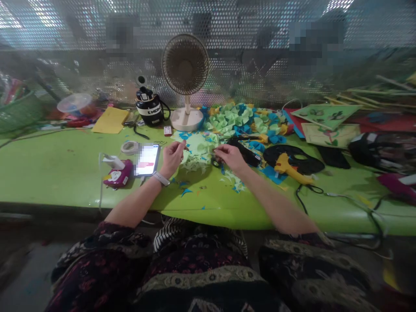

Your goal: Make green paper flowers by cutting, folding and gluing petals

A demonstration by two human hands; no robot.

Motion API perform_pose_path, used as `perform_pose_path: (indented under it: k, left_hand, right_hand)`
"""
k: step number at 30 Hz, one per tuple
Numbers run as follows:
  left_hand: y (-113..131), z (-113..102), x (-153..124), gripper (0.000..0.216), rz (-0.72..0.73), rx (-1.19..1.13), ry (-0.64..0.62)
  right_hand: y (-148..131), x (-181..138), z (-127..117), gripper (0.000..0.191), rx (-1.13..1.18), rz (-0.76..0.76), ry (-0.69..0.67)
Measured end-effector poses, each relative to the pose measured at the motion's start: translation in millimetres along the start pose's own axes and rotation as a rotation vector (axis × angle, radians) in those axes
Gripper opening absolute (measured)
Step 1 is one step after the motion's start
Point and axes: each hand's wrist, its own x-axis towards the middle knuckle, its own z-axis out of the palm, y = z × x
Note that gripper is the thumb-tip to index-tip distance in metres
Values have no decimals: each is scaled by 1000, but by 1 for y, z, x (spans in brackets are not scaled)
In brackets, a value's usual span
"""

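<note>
My left hand (173, 158) is closed, thumb and fingers drawn together over the left side of a pile of pale green paper scraps (196, 151). A speck of blue shows near its fingertips, too small to name. Across the scraps, my right hand (230, 157) is closed in a pinch; what it holds, if anything, is hidden. Just below those fingertips are dark rings like scissor handles (215, 163), and I cannot tell whether the hand touches them. Beside my left wrist lies a lit phone (147, 160).
Folded green and blue paper pieces (234, 119) heap behind the scraps. A fan (185, 65) and a black jug (149, 108) stand at the back. A yellow glue gun (290, 169) with a cable lies right; a purple device (117, 175) sits left.
</note>
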Motion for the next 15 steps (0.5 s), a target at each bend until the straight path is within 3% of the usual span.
perform_pose_path:
  k: [3,5,15]
  left_hand:
    - [-4,-1,1,43,19,4,-1]
    - [-5,-1,2,42,29,12,-4]
    - [-3,-1,1,42,21,43,-6]
  right_hand:
    - [-5,-5,0,17,-122,130,-227]
    - [-7,-8,1,18,-179,195,-295]
    - [-4,-10,5,26,-416,249,-337]
